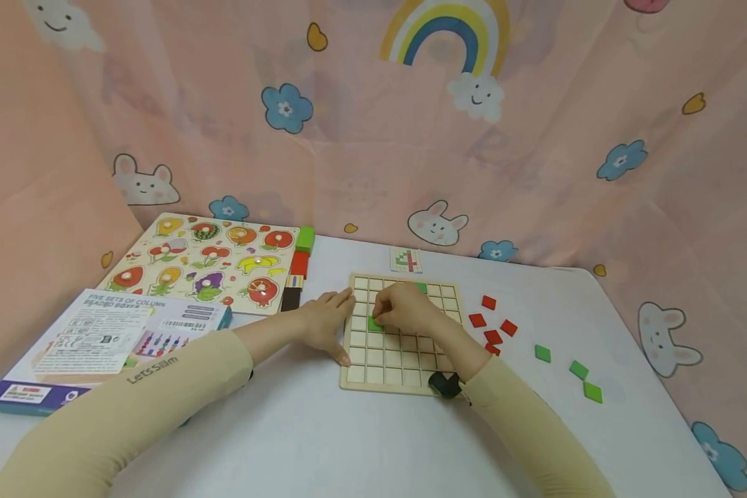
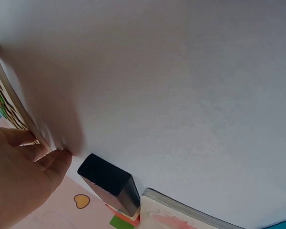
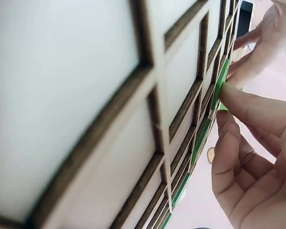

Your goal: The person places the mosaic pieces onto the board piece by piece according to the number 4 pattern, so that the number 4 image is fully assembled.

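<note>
A wooden grid board (image 1: 387, 391) lies on the table between both hands. My right hand (image 1: 411, 308) is over its upper left part, with thumb and fingertips on a green square tile (image 1: 375, 324). From the right wrist view, the thumb tip meets that green tile (image 3: 220, 85) at the grid, and more green tiles (image 3: 200, 142) line up farther along the board. Another green tile (image 1: 420, 288) shows near the board's top edge. Against the board's left edge rests my left hand (image 1: 324, 321), fingers extended and thumb spread toward the lower corner.
Several red tiles (image 1: 477, 321) and three green tiles (image 1: 578, 370) lie right of the board. A small pattern card (image 1: 406, 260) is behind it. To the left are a fruit puzzle (image 1: 208, 259), a boxed bead set (image 1: 108, 346) and a row of blocks (image 1: 291, 299).
</note>
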A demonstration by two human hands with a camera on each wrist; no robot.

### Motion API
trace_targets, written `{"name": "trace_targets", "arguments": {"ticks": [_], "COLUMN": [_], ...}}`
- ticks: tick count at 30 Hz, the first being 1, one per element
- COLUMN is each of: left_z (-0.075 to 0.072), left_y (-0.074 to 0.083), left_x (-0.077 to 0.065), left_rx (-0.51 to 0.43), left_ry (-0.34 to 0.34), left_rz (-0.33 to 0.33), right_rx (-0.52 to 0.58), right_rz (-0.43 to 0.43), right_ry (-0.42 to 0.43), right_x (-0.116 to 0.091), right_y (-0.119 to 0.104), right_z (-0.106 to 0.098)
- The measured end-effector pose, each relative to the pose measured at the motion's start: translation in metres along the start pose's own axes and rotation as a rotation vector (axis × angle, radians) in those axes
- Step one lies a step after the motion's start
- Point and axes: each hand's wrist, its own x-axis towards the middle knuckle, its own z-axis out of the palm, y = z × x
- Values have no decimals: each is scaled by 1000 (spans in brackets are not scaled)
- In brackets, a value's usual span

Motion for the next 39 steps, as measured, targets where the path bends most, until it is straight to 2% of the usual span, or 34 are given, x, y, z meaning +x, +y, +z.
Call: {"name": "trace_targets", "arguments": {"ticks": [5, 10, 17, 24, 28, 32, 39], "left_z": [1, 1, 0, 1, 1, 0, 0], "left_y": [-1, -1, -1, 0, 0, 1, 1], "left_x": [0, 0, -1, 0, 0, 0, -1], "left_rx": [-3, 5, -3, 2, 7, 9, 2], "left_ry": [3, 5, 5, 2, 4, 5, -3], "left_rz": [1, 6, 2, 9, 7, 3, 4], "right_rx": [-6, 8, -21, -85, -46, 58, 194], "right_rz": [26, 86, 221, 384, 417, 425, 471], "right_ry": [18, 61, 151, 153, 116, 29, -176], "right_x": [-3, -18, -58, -114, -144, -168, -185], "right_y": [1, 16, 69, 134, 166, 187, 203], "right_z": [-6, -27, -66, -97, -111, -120, -118]}}
